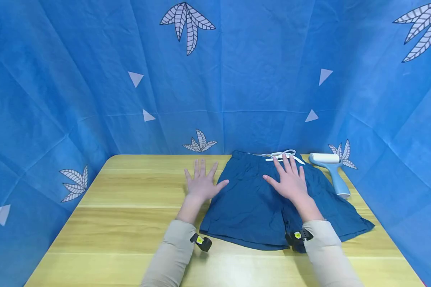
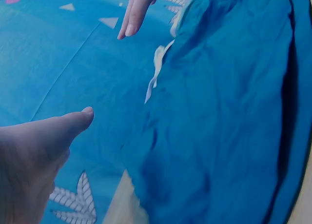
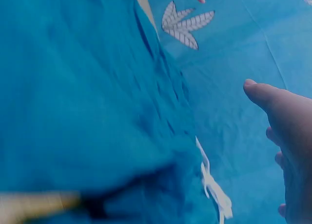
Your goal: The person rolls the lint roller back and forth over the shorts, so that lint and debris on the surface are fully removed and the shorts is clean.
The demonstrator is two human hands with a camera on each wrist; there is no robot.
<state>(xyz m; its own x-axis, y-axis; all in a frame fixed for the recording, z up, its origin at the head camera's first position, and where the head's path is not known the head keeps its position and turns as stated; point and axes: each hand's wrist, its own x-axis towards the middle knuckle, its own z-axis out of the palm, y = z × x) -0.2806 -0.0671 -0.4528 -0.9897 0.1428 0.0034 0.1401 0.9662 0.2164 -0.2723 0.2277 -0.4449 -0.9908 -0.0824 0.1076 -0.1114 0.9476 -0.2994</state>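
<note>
A pair of dark blue shorts lies spread on the table, waistband toward the back, with a white drawstring at the waist. My left hand, fingers straight and spread, hovers by the left side of the shorts and holds nothing. Over the upper right part of the shorts is my right hand, also spread flat with nothing in it. In the left wrist view the left thumb stands apart from the cloth. The right wrist view likewise shows the right hand clear of the fabric.
A lint roller with a pale blue handle and white roll lies at the table's back right, beside the shorts. Wood-grain table surface extends to the left. A blue patterned curtain borders the back and both sides.
</note>
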